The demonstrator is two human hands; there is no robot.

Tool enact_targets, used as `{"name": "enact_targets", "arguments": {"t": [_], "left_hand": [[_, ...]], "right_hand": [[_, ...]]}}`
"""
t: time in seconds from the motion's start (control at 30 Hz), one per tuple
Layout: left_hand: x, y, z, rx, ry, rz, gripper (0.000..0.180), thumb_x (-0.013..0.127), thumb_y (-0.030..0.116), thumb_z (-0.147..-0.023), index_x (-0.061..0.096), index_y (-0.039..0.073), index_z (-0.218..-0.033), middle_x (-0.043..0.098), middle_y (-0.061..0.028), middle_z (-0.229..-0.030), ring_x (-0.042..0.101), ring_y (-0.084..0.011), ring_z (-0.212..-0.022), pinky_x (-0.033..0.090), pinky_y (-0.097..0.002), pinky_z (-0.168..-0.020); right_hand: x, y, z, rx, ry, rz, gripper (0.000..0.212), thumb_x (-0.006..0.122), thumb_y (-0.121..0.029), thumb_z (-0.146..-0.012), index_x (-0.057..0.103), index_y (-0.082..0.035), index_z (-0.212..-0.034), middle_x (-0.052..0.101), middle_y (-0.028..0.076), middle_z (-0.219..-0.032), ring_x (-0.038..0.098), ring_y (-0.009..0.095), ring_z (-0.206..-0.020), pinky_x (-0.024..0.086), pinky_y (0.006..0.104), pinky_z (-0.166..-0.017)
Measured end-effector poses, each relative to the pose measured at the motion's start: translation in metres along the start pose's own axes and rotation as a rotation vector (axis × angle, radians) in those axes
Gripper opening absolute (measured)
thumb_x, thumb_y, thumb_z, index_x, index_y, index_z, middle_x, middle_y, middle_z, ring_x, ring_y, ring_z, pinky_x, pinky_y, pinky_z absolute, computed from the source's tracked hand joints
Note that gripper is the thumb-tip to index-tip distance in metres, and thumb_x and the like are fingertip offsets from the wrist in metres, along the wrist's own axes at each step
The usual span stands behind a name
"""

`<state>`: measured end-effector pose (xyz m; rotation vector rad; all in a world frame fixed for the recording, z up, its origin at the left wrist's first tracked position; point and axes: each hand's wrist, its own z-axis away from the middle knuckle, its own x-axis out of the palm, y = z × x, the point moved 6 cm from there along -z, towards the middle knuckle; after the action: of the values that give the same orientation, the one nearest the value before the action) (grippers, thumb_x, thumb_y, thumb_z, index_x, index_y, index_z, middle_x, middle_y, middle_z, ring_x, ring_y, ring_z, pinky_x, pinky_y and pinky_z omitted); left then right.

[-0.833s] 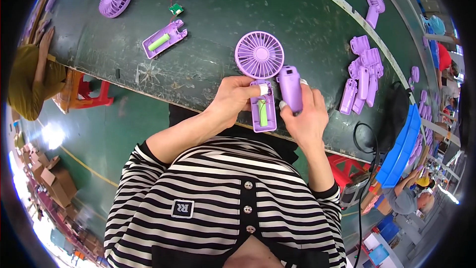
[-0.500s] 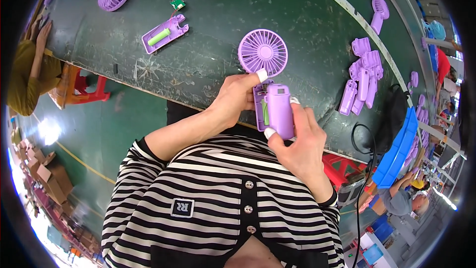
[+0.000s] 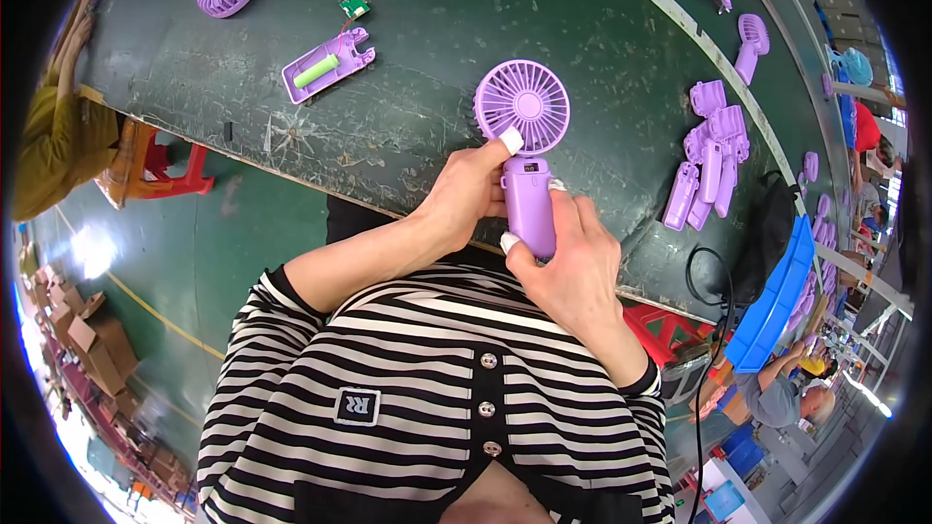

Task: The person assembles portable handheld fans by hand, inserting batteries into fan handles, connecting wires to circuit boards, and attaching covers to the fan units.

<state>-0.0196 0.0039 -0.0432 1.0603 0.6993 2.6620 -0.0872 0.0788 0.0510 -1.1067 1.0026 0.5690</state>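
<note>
meanwhile both hands, left hand [image 3: 466, 196] and right hand [image 3: 573, 267], grasp the purple fan [image 3: 527, 150], loose handle shells [image 3: 709, 160] lying beside.

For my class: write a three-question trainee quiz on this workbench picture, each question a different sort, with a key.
1. True or false: both hands grip the purple fan by its handle.
2. The open half-case on the green table holds a battery of which colour: A red, B green, C black?
3. Fill in: the heap of handle shells lies to the person's ____.

Key: 1 true, with left hand and right hand; 2 B; 3 right.
</note>
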Motion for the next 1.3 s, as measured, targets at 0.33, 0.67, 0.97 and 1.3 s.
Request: {"name": "enact_targets", "arguments": {"t": [0.33,0.67,0.97,1.3], "left_hand": [[0.001,0.001,-0.001,-0.022,-0.012,-0.035,0.043,0.049,0.039,-0.088,0.053,-0.001,-0.102,0.059,-0.0106,-0.095,0.059,-0.0197,-0.086,0.047,-0.0354,-0.077],[0.003,0.001,-0.001,0.008,0.02,-0.08,0.035,0.057,0.027,-0.085,0.056,-0.005,-0.098,0.06,-0.0111,-0.093,0.061,-0.0183,-0.08,0.051,-0.0334,-0.073],[0.004,0.004,0.0,0.002,0.051,-0.14,0.028,0.06,0.021,-0.084,0.058,-0.003,-0.098,0.061,-0.0087,-0.09,0.061,-0.0158,-0.079,0.051,-0.0299,-0.069],[0.0,0.008,0.002,0.079,0.026,-0.116,0.028,0.055,0.018,-0.086,0.055,-0.004,-0.104,0.062,-0.0116,-0.097,0.06,-0.0177,-0.087,0.049,-0.0318,-0.079]], "right_hand": [[0.002,0.001,-0.001,-0.052,0.036,0.042,0.047,0.066,-0.016,-0.061,0.052,0.004,-0.101,0.051,0.015,-0.079,0.056,0.032,-0.061,0.048,0.0398,-0.055],[0.005,0.004,-0.001,-0.079,0.046,0.028,0.045,0.066,-0.015,-0.061,0.052,0.004,-0.1,0.049,0.014,-0.079,0.055,0.031,-0.062,0.047,0.0393,-0.053],[0.002,0.003,-0.001,-0.076,0.041,0.031,0.048,0.07,-0.02,-0.062,0.052,0.003,-0.101,0.049,0.014,-0.082,0.056,0.031,-0.064,0.047,0.0395,-0.053],[0.038,0.057,0.0,0.311,-0.026,-0.676,0.034,0.068,-0.026,-0.076,0.058,0.003,-0.09,0.059,0.008,-0.065,0.056,0.013,-0.057,0.045,0.0284,-0.051]]}}
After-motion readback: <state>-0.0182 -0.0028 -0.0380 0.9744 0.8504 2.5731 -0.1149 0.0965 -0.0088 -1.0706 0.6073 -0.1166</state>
